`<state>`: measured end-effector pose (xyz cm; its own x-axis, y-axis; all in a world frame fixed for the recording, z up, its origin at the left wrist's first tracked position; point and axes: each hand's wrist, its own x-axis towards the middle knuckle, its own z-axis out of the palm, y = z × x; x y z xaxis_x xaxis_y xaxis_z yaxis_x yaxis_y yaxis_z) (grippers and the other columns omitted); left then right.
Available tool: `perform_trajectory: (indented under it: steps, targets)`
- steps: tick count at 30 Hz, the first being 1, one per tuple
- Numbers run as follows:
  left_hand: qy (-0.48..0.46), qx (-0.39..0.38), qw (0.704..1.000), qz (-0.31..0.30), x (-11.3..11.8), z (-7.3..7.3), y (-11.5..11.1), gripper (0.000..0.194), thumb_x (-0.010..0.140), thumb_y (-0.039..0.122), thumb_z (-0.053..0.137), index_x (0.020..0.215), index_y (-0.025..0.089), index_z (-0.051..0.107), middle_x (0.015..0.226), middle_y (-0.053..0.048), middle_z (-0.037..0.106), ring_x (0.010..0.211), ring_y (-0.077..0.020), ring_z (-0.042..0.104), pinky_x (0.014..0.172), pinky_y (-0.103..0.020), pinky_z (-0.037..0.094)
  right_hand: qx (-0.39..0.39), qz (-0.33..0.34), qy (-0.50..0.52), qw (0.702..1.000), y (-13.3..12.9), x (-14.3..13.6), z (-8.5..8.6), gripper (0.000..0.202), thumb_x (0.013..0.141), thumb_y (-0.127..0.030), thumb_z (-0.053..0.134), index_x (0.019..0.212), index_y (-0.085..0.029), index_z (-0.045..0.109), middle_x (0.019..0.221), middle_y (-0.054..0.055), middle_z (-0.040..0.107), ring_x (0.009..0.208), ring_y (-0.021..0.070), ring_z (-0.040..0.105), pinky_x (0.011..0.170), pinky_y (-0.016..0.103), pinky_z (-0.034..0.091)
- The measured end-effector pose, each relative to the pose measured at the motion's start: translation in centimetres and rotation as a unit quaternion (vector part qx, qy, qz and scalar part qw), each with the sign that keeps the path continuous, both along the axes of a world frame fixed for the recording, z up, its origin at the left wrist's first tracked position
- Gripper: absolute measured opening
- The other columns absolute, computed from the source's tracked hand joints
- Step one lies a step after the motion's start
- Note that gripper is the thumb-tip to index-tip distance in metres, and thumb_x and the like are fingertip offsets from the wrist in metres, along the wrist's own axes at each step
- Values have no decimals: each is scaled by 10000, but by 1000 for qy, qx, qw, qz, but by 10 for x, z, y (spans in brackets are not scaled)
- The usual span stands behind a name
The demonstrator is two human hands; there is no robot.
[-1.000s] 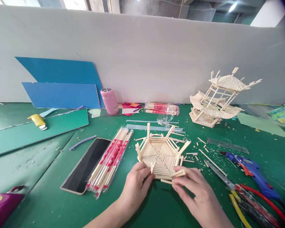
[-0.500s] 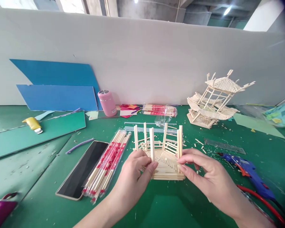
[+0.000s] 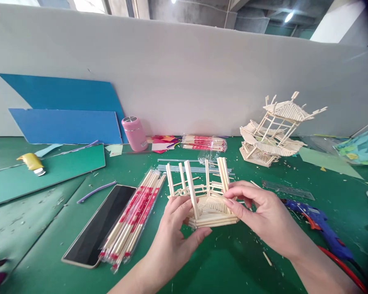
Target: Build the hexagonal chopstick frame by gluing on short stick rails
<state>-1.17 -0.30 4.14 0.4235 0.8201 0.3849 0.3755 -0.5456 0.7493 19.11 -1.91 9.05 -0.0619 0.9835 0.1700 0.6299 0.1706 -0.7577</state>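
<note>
At one green table [image 3: 230, 265], left fingers [image 3: 176, 208], parted, touch one stick frame [image 3: 216, 221]; right fingers [image 3: 243, 192] clamp it.

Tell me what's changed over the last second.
The pale wooden-stick frame has tipped from facing the camera to nearer level. The left hand has taken its thumb off the front post; the right hand still pinches sticks at the right. The pink cylindrical flask stays standing.

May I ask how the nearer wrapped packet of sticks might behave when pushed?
The packet would probably stay stiff, its long sticks lying parallel. Its clear plastic wrap may slip. Lying flat, it seems unlikely to roll.
</note>
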Motion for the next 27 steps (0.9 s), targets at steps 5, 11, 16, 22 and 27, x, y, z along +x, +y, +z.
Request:
perform_trajectory:
  steps: [5, 11, 16, 22, 27]
  targets:
    - [8, -50, 999, 8, 2, 10, 10, 242, 766, 377, 628, 924, 194, 619, 855, -66, 630, 778, -209, 544, 683, -340, 469, 34, -7, -22, 999, 3, 3, 3, 107, 839, -327, 538, 858, -282, 632, 1052, 0, 567, 959, 139, 552, 746, 229, 463]
    - [23, -126, 992, 18, 2, 18, 22, 248, 774, 398, 606, 924, 202, 626, 912, -60, 637, 780, -202, 558, 685, -327, 462, 178, 51, -103, 977, 12, 2, 8, 168, 848, -160, 528, 956, -245, 625, 850, 6, 578, 796, 123, 542, 699, 249, 459]
    - [0, -147, 989, 15, 4, 22, 30, 309, 767, 364, 621, 1024, 193, 600, 964, -64, 632, 847, -204, 559, 709, -313, 467, 220, 67, -197, 953, 22, -5, 11, 147, 859, -155, 504, 921, -200, 629, 838, 34, 585, 795, 159, 506, 682, 297, 438]
    - [-9, -163, 987, 5, 5, 24, 31, 271, 776, 344, 617, 1002, 198, 589, 957, -59, 619, 859, -196, 557, 718, -310, 469, 175, 46, -211, 961, 24, -10, 9, 178, 873, -185, 465, 877, -193, 643, 814, 48, 496, 764, 166, 478, 632, 300, 431]
    - [-22, -141, 990, -1, 5, 23, 32, 275, 780, 343, 613, 996, 176, 576, 978, -77, 589, 865, -194, 549, 699, -301, 471, 147, 52, -204, 967, 23, -9, 4, 195, 884, -209, 447, 879, -209, 642, 782, 30, 466, 725, 150, 479, 598, 277, 423]
